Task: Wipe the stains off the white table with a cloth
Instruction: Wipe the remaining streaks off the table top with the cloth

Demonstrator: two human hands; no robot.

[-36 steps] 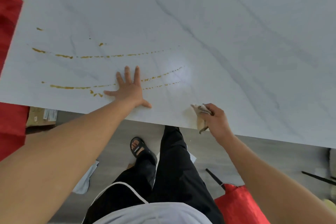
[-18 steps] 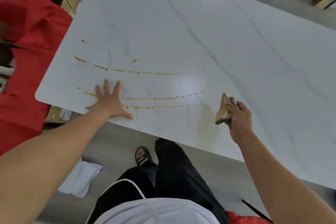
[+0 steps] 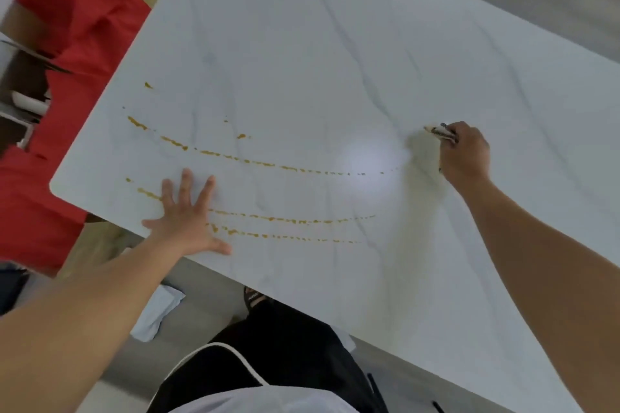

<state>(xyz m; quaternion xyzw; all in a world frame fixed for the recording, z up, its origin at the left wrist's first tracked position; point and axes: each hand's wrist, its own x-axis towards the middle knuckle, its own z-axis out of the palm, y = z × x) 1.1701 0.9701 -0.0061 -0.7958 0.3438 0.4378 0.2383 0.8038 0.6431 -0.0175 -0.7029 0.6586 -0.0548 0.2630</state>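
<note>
Gripping the cloth, the right hand aims its long end seemingly leftward.

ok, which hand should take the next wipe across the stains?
Right. The right hand grips the cloth, close to the upper stain's end. The left hand lies flat on the table, fingers spread, holding nothing.

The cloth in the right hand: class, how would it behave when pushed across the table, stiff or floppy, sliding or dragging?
Probably floppy: the cloth is bunched small inside the right hand, only a crumpled edge showing. Likely light, as one curled hand holds it. Glare on the table suggests a smooth top, so it should slide easily.
</note>
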